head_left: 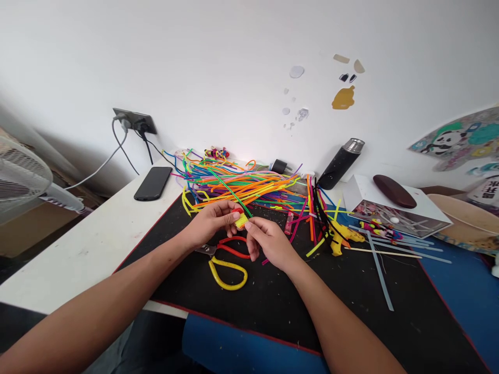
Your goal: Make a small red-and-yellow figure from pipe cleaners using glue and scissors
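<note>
My left hand (214, 221) pinches a small yellow-and-red piece (241, 220), apparently made of wound pipe cleaner, between thumb and fingers. A green pipe cleaner (228, 188) runs from beside the piece up and to the left. On the piece's right edge, the thumb and forefinger of my right hand (271, 241) are closed; the exact grip point is partly hidden. Below both hands, scissors (228, 287) with one yellow and one red handle lie on the black mat (280, 306), blades partly behind my left wrist. Many coloured pipe cleaners (241, 183) are heaped just beyond.
To the right are a yellow glue gun (341, 238), clear glue sticks (380, 272) and a white box (397, 202) bearing a dark red case (394, 190). A black flask (341, 165) leans at the wall. A phone (153, 183) lies left, near a fan (23, 174).
</note>
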`<state>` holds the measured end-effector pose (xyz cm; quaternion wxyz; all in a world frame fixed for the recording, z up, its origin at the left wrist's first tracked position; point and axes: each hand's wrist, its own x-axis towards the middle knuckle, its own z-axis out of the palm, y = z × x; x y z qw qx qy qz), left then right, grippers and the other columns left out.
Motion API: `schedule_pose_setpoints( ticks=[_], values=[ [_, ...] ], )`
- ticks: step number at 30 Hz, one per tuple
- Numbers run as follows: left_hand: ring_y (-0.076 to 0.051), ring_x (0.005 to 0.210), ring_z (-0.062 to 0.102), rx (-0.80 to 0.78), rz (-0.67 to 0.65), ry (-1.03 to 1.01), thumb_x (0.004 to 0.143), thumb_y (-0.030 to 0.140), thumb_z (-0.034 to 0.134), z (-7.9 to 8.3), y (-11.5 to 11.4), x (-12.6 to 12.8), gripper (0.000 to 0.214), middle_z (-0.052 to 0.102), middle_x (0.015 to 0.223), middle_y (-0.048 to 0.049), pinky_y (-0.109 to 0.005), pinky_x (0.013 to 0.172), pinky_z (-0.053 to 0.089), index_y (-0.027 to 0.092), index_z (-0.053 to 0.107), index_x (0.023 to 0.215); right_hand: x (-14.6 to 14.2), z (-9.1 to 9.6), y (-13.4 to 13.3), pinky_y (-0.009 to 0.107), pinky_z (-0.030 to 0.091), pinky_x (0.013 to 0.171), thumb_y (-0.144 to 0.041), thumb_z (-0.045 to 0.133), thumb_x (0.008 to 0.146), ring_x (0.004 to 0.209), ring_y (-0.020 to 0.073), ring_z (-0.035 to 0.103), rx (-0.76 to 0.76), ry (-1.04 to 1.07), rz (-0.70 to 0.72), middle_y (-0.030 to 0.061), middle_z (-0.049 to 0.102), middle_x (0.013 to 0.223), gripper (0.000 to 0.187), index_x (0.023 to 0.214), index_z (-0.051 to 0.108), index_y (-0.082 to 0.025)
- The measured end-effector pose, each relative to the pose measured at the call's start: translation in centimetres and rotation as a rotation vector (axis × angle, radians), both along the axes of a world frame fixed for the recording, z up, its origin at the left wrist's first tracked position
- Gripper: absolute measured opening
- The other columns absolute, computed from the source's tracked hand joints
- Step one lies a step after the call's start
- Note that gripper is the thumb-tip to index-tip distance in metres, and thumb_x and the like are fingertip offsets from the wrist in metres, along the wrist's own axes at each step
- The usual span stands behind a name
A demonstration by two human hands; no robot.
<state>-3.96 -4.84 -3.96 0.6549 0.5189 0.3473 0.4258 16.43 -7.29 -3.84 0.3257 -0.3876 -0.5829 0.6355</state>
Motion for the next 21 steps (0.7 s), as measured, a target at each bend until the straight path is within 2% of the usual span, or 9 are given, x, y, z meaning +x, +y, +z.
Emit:
schedule_pose_setpoints(
  ticks=[11,21],
  values=[
    [-0.011,0.057,0.065,-0.009,0.011,0.017,0.08,0.047,0.087,-0.26,-0.05,0.07,0.043,0.069,0.073,0.0002,-0.021,0.053,0.055,0.014,0.066,0.099,0.05,0.19,-0.34,0.023,0.044,0.046,-0.05,0.054,0.102,0.042,0.0116,0.057,0.072,-0.084,-0.021,-0.0054,0.059,0.054,0.034,0.088,0.062,-0.02],
    [-0.012,0.055,0.064,0.03,0.025,0.076,0.082,0.047,0.085,-0.02,-0.32,0.14,0.043,0.069,0.072,0.0009,-0.023,0.055,0.055,0.015,0.064,0.101,0.2,-0.4,-0.05,0.023,0.044,0.05,-0.043,0.051,0.104,0.043,0.0122,0.056,0.107,-0.108,-0.017,-0.0062,0.057,0.051,0.03,0.087,0.062,-0.021]
  ],
)
